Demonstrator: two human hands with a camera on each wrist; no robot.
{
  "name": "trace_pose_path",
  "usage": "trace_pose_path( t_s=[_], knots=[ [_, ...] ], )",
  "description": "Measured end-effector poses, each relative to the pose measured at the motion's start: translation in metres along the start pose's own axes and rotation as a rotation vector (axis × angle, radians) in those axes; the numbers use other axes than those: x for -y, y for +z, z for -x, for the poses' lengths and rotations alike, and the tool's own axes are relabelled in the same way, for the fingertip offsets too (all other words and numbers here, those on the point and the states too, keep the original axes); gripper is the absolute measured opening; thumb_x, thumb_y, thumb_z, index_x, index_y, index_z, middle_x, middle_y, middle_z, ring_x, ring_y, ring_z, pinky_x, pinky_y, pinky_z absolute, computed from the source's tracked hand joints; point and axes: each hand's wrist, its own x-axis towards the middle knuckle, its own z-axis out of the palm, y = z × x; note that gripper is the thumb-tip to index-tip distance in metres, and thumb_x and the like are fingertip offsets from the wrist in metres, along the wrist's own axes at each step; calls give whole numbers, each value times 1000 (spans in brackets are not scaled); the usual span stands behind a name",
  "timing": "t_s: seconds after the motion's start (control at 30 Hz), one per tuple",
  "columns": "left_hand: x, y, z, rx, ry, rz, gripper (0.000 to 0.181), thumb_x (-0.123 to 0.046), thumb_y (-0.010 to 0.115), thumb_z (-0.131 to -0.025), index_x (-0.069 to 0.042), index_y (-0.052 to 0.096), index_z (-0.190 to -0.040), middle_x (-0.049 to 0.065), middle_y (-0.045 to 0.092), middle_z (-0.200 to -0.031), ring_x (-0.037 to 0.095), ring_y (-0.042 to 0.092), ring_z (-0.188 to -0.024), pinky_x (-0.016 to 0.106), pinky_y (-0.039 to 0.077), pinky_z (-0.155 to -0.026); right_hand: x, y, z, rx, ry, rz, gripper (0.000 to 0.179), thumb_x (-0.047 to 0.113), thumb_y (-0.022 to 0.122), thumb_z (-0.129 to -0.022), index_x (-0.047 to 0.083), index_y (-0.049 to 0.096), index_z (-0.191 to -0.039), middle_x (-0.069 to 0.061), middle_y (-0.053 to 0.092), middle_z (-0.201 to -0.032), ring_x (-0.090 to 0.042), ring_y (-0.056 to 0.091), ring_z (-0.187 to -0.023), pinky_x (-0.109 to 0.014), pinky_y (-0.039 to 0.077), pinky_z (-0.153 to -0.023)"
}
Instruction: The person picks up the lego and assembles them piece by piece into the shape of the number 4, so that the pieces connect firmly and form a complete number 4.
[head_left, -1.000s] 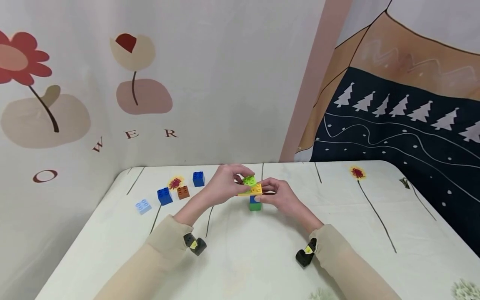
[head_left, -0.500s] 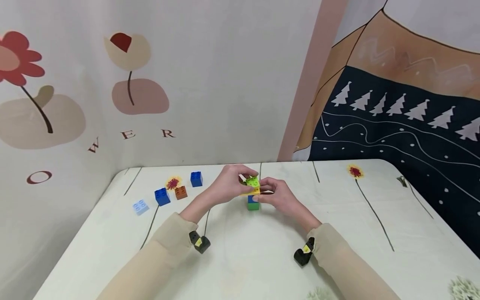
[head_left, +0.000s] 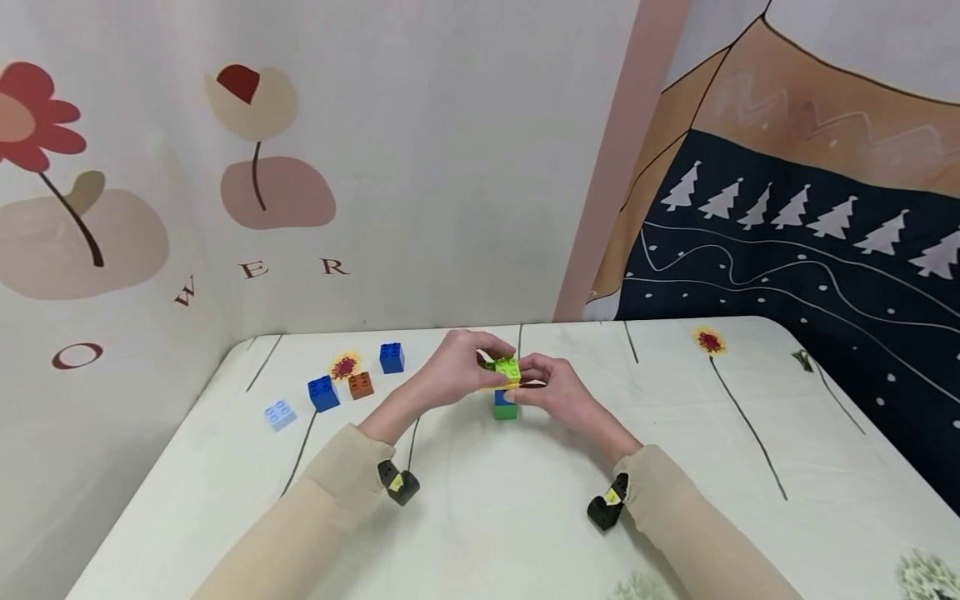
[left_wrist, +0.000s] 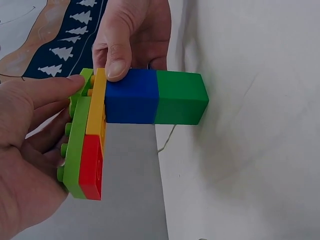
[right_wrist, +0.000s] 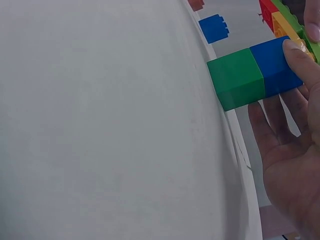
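Observation:
A small tower of toy building bricks stands on the table: a green brick (left_wrist: 181, 97) at the bottom, a blue brick (left_wrist: 132, 97) above it, then a yellow brick (left_wrist: 96, 112) with a red brick (left_wrist: 91, 167) beside it. A long lime-green brick (left_wrist: 79, 145) lies across the yellow and red ones, overhanging the tower's left side. My left hand (head_left: 456, 371) holds the lime-green brick from the left, fingertips at its far end. My right hand (head_left: 562, 390) grips the tower from the right, its thumb (right_wrist: 300, 57) on the blue brick near the yellow one.
Left of the hands lie two blue bricks (head_left: 323, 393) (head_left: 392, 357), a brown brick (head_left: 361, 385) and a light-blue brick (head_left: 281, 415). A patterned cloth covers the white table (head_left: 495, 517). A printed curtain (head_left: 450, 167) hangs behind it.
My left hand has brought the lime-green brick slightly right and down, so it sits over the yellow brick. The right hand keeps its grip on the tower. The head view has shifted slightly.

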Motion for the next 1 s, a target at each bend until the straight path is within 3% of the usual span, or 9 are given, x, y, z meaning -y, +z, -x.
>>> trace_pose_path(
  t_s=[0.3,0.67,1.0],
  knots=[
    [1,-4,1,33,-61,-62,29,-4,83,-85,1,77,-113,7,75,-103,18,67,-93,28,59,-81,-2,1,-2,-6,22,-16,36,6,79,-89,-1,66,-121,-13,73,-117,-28,67,-115,-33,58,-88],
    [8,-1,2,17,-114,16,26,-6,84,-85,-4,79,-111,3,76,-102,23,68,-95,29,59,-79,-2,0,0,-7,36,-22,36,7,80,-89,-1,66,-122,-13,74,-117,-28,67,-114,-33,58,-88],
    [10,0,2,8,-74,-17,26,-5,85,-84,-3,80,-109,3,75,-99,17,67,-91,29,58,-79,-1,0,-3,-12,37,-20,34,6,80,-89,-1,67,-120,-14,73,-117,-28,68,-114,-34,59,-88]
  ],
)
